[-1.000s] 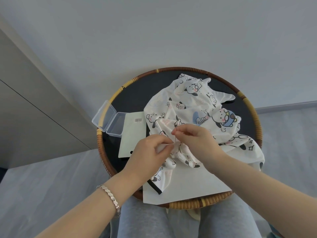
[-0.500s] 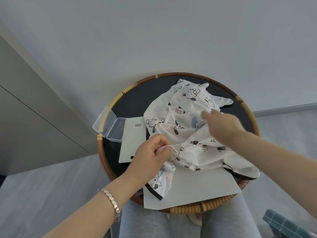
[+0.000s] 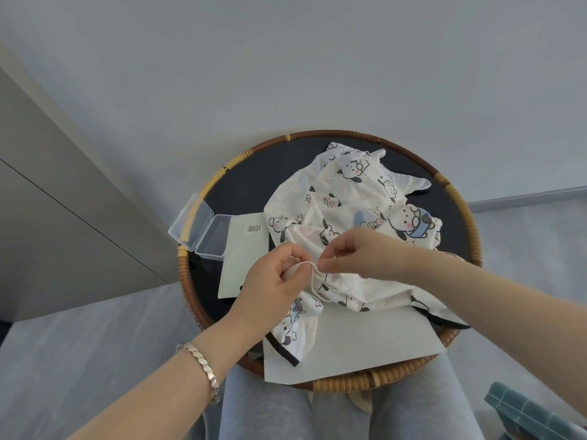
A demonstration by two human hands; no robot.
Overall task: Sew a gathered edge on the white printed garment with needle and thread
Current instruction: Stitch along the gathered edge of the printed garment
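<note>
White printed garment (image 3: 349, 211) lies bunched on the rattan-rimmed round surface (image 3: 474, 236), its near edge over a white paper sheet (image 3: 349, 347). Our left hand (image 3: 270, 282) pinches the gathered edge with curled fingers; our right hand (image 3: 365, 255) pinches the thread (image 3: 314, 279) just beside it. We list an open clear plastic box (image 3: 203, 230) and a barcoded card (image 3: 244, 258) at left.

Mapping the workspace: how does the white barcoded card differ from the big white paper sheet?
The white barcoded card is smaller, labelled; the big white paper sheet is plain. The card lies left; the sheet nearest, partly under the white printed garment. Both lie flat on the round wicker tray.
</note>
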